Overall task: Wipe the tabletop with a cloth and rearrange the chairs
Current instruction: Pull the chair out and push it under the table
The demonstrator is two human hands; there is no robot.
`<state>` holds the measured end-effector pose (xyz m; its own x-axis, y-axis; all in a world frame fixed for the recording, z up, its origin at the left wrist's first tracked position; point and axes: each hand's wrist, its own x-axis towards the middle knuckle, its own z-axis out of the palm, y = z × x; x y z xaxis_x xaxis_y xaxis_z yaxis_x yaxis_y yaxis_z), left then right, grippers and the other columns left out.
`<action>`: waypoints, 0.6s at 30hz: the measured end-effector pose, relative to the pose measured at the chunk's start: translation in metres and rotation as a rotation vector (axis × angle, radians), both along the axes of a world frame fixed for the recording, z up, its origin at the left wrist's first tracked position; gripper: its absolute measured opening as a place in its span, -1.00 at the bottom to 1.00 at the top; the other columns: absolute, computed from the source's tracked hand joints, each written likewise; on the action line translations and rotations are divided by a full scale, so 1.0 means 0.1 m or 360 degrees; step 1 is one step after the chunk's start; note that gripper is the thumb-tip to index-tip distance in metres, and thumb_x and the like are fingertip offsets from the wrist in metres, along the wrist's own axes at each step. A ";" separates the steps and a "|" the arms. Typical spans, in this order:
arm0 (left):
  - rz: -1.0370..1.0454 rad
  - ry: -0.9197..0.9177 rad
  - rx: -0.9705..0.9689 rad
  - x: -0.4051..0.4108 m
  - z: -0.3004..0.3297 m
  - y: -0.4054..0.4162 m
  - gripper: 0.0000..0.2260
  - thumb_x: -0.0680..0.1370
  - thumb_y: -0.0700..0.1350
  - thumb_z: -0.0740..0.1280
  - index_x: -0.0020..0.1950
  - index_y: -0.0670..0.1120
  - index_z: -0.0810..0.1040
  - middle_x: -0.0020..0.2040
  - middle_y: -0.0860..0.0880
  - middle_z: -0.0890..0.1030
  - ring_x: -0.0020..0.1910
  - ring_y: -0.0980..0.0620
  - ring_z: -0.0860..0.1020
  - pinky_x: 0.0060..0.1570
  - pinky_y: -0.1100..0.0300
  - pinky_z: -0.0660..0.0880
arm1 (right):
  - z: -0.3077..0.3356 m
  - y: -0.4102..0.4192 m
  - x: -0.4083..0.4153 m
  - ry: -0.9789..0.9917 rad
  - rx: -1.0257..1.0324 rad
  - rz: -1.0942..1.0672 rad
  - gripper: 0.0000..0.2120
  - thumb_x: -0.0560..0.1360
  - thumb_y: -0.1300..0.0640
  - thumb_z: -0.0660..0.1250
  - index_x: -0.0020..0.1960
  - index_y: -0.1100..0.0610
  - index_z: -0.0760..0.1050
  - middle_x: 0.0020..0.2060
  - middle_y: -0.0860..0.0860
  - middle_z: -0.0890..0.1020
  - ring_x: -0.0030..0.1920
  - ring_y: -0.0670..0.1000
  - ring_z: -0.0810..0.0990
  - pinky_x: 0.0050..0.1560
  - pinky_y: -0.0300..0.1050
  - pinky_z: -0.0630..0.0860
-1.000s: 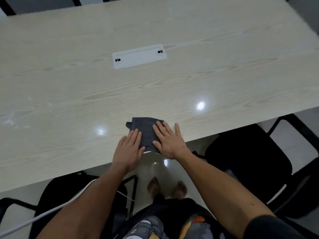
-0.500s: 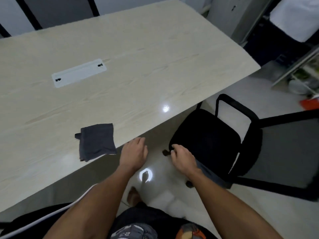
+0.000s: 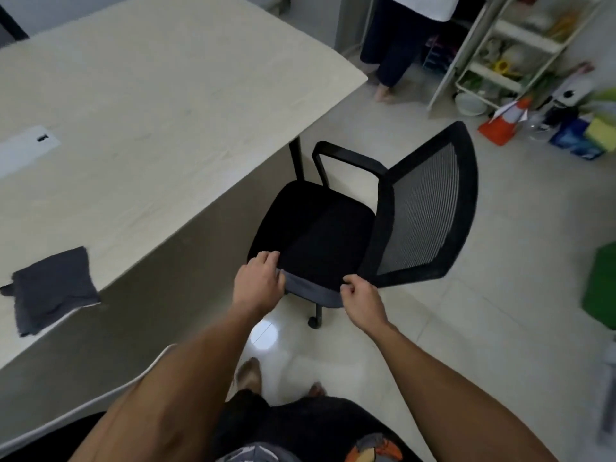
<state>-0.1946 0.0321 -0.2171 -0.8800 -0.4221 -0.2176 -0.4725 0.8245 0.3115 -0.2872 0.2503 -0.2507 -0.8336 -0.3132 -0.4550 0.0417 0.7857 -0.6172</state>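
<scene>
One pale wooden tabletop (image 3: 160,105) fills the upper left of the view. Beside its near right edge stands the black chair (image 3: 328,228), with the mesh back turned away from the tabletop. On the tabletop's near edge, far left of the chair, lies the dark grey cloth (image 3: 53,288). The left hand (image 3: 258,283) grips the chair's seat edge, fingers curled over it. The right hand (image 3: 361,296) pinches the seat's rear corner.

Pale tiled floor (image 3: 483,295) with glare, white shelf rack (image 3: 500,45), possibly an orange cone (image 3: 501,123)
</scene>
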 end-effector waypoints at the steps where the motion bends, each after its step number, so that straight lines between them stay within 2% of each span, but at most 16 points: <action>1: -0.0043 -0.0035 0.0007 -0.08 -0.03 0.11 -0.55 0.65 -0.01 0.25 0.53 -0.10 0.40 0.40 -0.11 0.51 0.27 -0.19 0.56 0.22 -0.08 0.51 | -0.03 0.15 -0.05 -0.0047 -0.0030 -0.0098 -0.67 0.69 0.09 0.25 0.41 0.14 0.55 0.26 0.10 0.67 0.27 0.12 0.62 0.30 0.02 0.55; 4: -0.0088 -0.0105 0.0021 -0.15 -0.11 0.22 -0.59 0.65 0.00 0.25 0.48 -0.10 0.42 0.42 -0.09 0.50 0.26 -0.18 0.57 0.21 -0.08 0.52 | -0.10 0.34 -0.07 -0.0170 -0.0107 -0.0305 -0.74 0.66 0.14 0.30 0.30 0.16 0.62 0.11 0.10 0.71 0.15 0.11 0.67 0.20 -0.06 0.57; 7: -0.0195 -0.0250 0.0042 -0.26 -0.29 0.31 -0.55 0.65 -0.01 0.25 0.53 -0.09 0.37 0.51 -0.08 0.42 0.35 -0.17 0.52 0.31 -0.07 0.49 | -0.27 0.53 -0.15 -0.0314 -0.0125 -0.0540 -0.79 0.59 0.08 0.39 0.15 0.16 0.64 -0.02 0.09 0.73 0.05 0.17 0.70 0.16 0.07 0.63; 9: -0.0262 -0.0377 0.0056 -0.33 -0.45 0.31 -0.47 0.64 0.00 0.27 0.60 -0.08 0.29 0.58 -0.07 0.33 0.44 -0.17 0.45 0.40 -0.06 0.42 | -0.38 0.61 -0.21 -0.0436 -0.0150 -0.0703 -0.53 0.50 -0.04 0.46 0.33 0.18 0.57 0.04 0.11 0.71 0.09 0.17 0.69 0.24 0.17 0.62; 11: -0.0304 -0.0457 0.0038 -0.40 -0.63 0.28 -0.39 0.63 0.02 0.30 0.65 -0.07 0.21 0.64 -0.07 0.25 0.51 -0.17 0.38 0.46 -0.06 0.36 | -0.44 0.63 -0.27 -0.0500 -0.0216 -0.0797 -0.27 0.45 -0.12 0.51 0.51 0.16 0.40 0.10 0.08 0.68 0.15 0.14 0.67 0.28 0.23 0.60; 13: -0.0345 -0.0516 0.0026 -0.48 -0.83 0.23 -0.34 0.63 0.05 0.32 0.67 -0.06 0.17 0.67 -0.07 0.19 0.56 -0.17 0.32 0.50 -0.05 0.29 | -0.48 0.61 -0.35 -0.0445 -0.0312 -0.0849 -0.22 0.40 -0.16 0.54 0.51 0.12 0.38 0.17 0.04 0.64 0.20 0.07 0.64 0.28 0.21 0.61; 15: -0.0375 -0.0555 0.0031 -0.55 -1.03 0.18 -0.31 0.62 0.09 0.34 0.67 -0.06 0.15 0.68 -0.08 0.17 0.60 -0.15 0.25 0.55 -0.05 0.23 | -0.50 0.57 -0.41 -0.0390 -0.0419 -0.0882 -0.44 0.44 -0.08 0.57 0.36 0.06 0.51 0.21 -0.02 0.65 0.19 0.00 0.63 0.23 0.14 0.64; 17: -0.0399 -0.0570 0.0069 -0.61 -1.25 0.15 -0.29 0.59 0.12 0.36 0.67 -0.05 0.16 0.67 -0.08 0.18 0.61 -0.14 0.22 0.56 -0.05 0.21 | -0.56 0.52 -0.47 -0.0398 -0.0487 -0.0937 -0.71 0.51 0.03 0.56 0.19 -0.01 0.59 0.13 -0.08 0.69 0.12 -0.05 0.66 0.16 0.07 0.68; 18: -0.0410 -0.0567 0.0075 -0.63 -1.34 0.14 -0.28 0.58 0.12 0.37 0.66 -0.04 0.17 0.67 -0.08 0.19 0.62 -0.13 0.21 0.56 -0.05 0.20 | -0.57 0.49 -0.50 -0.0408 -0.0513 -0.0963 -0.76 0.52 0.05 0.55 0.15 -0.03 0.60 0.10 -0.10 0.70 0.11 -0.06 0.67 0.13 0.04 0.68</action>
